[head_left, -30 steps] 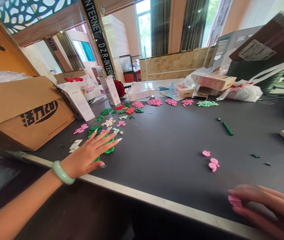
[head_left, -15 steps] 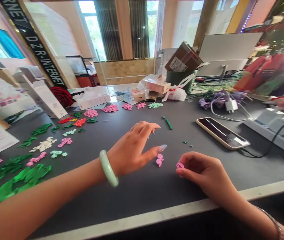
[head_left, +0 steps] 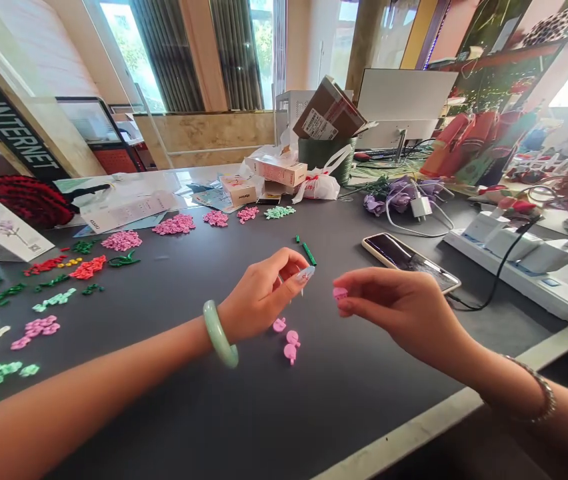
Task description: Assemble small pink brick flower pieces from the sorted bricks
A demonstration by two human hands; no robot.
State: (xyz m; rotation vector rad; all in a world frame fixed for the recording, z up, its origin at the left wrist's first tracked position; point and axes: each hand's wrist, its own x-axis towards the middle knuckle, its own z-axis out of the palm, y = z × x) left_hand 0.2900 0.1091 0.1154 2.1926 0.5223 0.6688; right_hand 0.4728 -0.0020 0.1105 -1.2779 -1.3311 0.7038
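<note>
My right hand (head_left: pixel 394 297) pinches a small pink plastic piece (head_left: pixel 340 293) between thumb and fingertips, raised over the dark table. To its left, my left hand (head_left: pixel 269 287), with a pale green bangle (head_left: pixel 219 333) on the wrist, has thumb and fingers pressed together. What those fingertips hold, if anything, is too small or hidden to make out. Just beyond them lies a thin green stick (head_left: pixel 309 253), with a short green bit (head_left: pixel 297 239) behind it. Below the left hand lie a loose pink piece (head_left: pixel 279 325) and a little cluster of pink pieces (head_left: pixel 291 347).
Piles of pink pieces (head_left: pixel 174 225), red pieces (head_left: pixel 89 267) and mint pieces (head_left: pixel 54 300) spread over the left side. A phone (head_left: pixel 409 260) lies behind my right hand, near a white power strip (head_left: pixel 524 267). Small boxes (head_left: pixel 279 172) and a plastic bag (head_left: pixel 319 185) stand behind.
My left hand has gone from spread fingers to a pinch. My right hand has lifted its pink piece. The view has swung right, and a separate pink piece now shows below the left hand.
</note>
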